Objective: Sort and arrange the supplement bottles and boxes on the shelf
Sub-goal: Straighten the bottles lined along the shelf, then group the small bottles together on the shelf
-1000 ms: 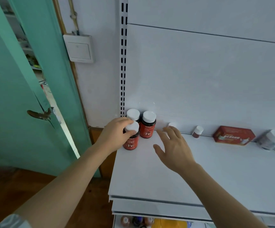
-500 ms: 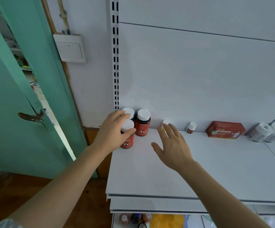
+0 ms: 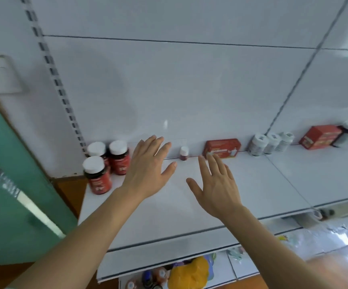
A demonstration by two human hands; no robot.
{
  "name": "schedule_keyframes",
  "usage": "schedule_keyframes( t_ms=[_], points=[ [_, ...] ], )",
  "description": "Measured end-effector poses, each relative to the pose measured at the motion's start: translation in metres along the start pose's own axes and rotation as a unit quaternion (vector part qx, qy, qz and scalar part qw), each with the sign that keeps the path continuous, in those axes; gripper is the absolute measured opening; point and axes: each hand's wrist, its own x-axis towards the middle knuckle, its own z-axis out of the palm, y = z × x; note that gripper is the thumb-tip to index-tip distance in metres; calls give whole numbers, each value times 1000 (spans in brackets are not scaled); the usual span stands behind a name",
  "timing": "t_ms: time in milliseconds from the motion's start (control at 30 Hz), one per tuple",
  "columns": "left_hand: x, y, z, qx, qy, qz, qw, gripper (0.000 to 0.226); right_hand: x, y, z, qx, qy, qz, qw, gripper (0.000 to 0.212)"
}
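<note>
Both hands are hovering spread wide and holding nothing over the shelf: left hand just right of three red bottles, right hand below a small bottle and red box.

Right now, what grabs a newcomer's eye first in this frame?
Two open hands, the left hand and right hand, hover over the white shelf, holding nothing. At the shelf's left end stands a cluster of three red bottles with white caps. A red box lies against the back panel, right of a tiny bottle.
</note>
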Motion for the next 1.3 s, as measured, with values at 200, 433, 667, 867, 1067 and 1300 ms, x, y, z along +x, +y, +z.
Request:
schedule_keyframes(
  t_ms=[200,433,667,867,1067,1300],
  points=[
    [39,131,41,-9,-27,40,999,65,-47,123,-31,-12,0,83,996,82],
    [81,286,95,-53,-61,81,993,76,-111,270,-62,-21,6,182,983,77],
    [142,421,152,-76,-84,175,978,74,-150,397,-81,-13,25,287,958,76],
    [202,527,220,-113,-92,227,963,72,-159,508,-90,-43,22,342,938,76],
    [268,630,270,-145,-106,270,946,71,-158,617,-108,-73,23,393,916,76],
    [321,747,326,-159,-129,312,928,66,-172,733,-115,-73,29,440,895,74]
  ],
)
